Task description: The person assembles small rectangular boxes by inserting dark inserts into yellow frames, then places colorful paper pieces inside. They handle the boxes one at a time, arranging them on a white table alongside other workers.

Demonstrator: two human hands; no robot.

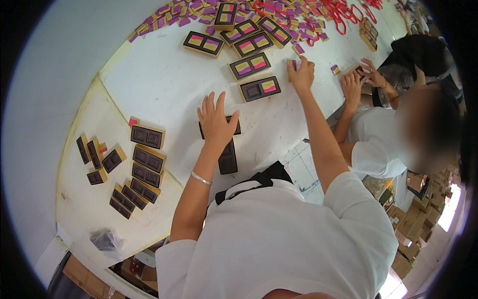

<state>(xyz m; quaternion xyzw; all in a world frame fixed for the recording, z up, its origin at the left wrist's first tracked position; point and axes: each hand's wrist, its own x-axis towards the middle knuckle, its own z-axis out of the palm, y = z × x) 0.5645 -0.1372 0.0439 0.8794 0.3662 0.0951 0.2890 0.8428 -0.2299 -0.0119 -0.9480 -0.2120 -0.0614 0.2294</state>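
My left hand [217, 123] rests over a dark two-square tray box [234, 124] with fingers spread; the hand hides most of the box. Just below it lies another dark tray box [228, 158]. My right hand [301, 75] has its thumb and fingers closed on a small purple-and-gold square [293, 66]. Between my hands sits a gold-sided tray box [260, 89] with one dark square and one pink-and-gold square. Beyond it is a tray box [250, 66] holding two coloured squares.
Several filled tray boxes [203, 44] lie farther back, before a heap of small squares [186, 11] and red ribbons [343, 12]. Dark boxes [148, 136] stand on the left. At right, another person's hands [354, 87] handle a box. A plastic bag [106, 240] lies front left.
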